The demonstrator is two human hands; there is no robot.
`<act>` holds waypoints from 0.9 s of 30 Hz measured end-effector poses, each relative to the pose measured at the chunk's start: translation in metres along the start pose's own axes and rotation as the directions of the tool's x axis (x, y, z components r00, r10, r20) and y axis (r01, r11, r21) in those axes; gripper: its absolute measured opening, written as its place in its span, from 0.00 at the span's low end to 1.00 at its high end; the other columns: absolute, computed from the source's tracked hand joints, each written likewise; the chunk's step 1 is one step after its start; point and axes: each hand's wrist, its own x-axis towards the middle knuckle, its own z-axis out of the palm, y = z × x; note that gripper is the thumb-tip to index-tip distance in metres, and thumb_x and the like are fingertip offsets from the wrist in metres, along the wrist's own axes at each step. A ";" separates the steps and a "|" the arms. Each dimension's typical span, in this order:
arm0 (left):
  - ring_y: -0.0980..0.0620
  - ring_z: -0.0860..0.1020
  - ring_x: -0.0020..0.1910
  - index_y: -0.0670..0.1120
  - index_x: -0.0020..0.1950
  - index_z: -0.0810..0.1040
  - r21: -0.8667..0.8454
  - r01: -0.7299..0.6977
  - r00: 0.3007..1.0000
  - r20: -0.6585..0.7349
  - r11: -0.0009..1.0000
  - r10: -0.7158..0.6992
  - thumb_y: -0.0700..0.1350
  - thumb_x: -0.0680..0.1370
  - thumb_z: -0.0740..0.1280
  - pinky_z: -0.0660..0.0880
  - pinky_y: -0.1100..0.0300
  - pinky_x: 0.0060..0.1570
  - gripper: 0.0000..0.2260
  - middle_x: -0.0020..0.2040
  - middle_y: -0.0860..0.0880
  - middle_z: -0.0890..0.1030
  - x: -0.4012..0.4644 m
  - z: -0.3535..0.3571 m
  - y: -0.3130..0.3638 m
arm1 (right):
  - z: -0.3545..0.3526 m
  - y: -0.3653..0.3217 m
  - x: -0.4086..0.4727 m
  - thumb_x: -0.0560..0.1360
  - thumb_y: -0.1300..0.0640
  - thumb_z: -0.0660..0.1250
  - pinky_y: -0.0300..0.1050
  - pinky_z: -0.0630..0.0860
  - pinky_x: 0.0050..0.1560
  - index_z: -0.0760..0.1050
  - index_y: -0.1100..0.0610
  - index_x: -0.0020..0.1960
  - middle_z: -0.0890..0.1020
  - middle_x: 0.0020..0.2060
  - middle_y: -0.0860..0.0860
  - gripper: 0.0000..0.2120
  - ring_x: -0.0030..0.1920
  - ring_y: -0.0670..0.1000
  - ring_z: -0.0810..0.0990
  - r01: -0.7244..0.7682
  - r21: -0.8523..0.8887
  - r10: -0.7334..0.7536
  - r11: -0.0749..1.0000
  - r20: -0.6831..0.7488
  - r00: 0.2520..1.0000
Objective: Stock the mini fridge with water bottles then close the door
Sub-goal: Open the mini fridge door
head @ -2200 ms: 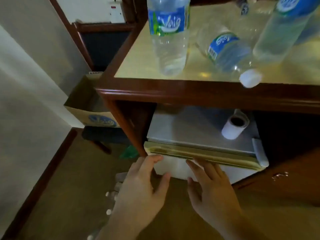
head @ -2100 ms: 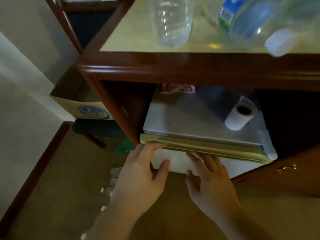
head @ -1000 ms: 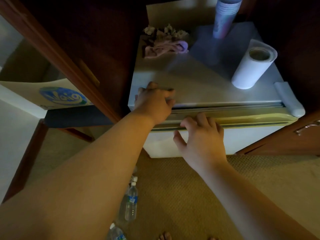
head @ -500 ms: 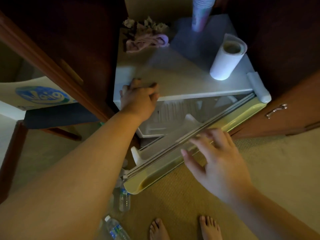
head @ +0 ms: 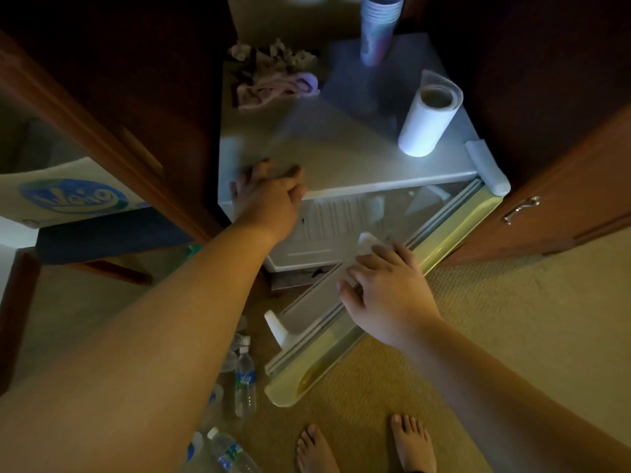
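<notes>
Two hands are busy with the mini fridge (head: 341, 158) at this moment: my left hand (head: 269, 196) lies on the front left corner of its top, fingers curled loosely over the edge, holding nothing but pressing the cabinet so it does not slide, and my right hand (head: 382, 291) lies flat, fingers spread, on the upper edge of the door (head: 426, 247), not closed around anything. The door stands partly open, swung out toward my feet, with its hinge on the right side. To do this step well, I think I should swing the door wider with a steady push along its edge, keep the left hand firm on the top, and stop before the door meets the wooden cabinet (head: 563, 213) on the right. The water bottles (head: 244, 380) are not in either grip; they lie and stand on the carpet (head: 478, 329) below my left forearm, near the free end of the door and well apart from both hands. I must bend down for them once the opening is wide enough.
</notes>
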 end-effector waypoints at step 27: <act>0.40 0.47 0.83 0.63 0.83 0.49 0.077 -0.120 0.989 0.098 0.990 0.112 0.70 0.81 0.51 0.50 0.34 0.78 0.32 0.85 0.46 0.48 -0.026 -0.005 0.107 | -0.035 0.181 -0.102 0.75 0.27 0.54 0.62 0.73 0.61 0.50 0.46 0.81 0.73 0.68 0.56 0.41 0.66 0.62 0.74 -0.736 0.014 0.735 0.677 0.039 0.677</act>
